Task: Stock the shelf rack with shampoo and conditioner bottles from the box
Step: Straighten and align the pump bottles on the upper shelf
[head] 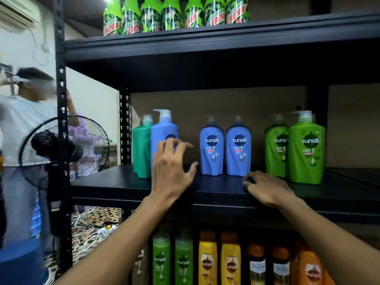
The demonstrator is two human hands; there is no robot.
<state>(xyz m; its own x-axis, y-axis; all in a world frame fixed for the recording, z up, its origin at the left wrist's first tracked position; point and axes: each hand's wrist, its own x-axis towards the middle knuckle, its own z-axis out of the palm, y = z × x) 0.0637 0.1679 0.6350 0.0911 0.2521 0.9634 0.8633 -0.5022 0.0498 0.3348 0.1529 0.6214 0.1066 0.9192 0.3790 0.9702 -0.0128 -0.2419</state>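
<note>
My left hand spreads empty at the blue pump bottle; right hand rests loose on the half-stocked shelf.

Pump bottles stand paired on the middle shelf, soda bottles above, smaller bottles below.

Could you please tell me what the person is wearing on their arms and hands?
Nothing visible. The left hand and right hand are bare, with no gloves, rings or watch. The left forearm and right forearm are uncovered, with no sleeve in view.
</note>
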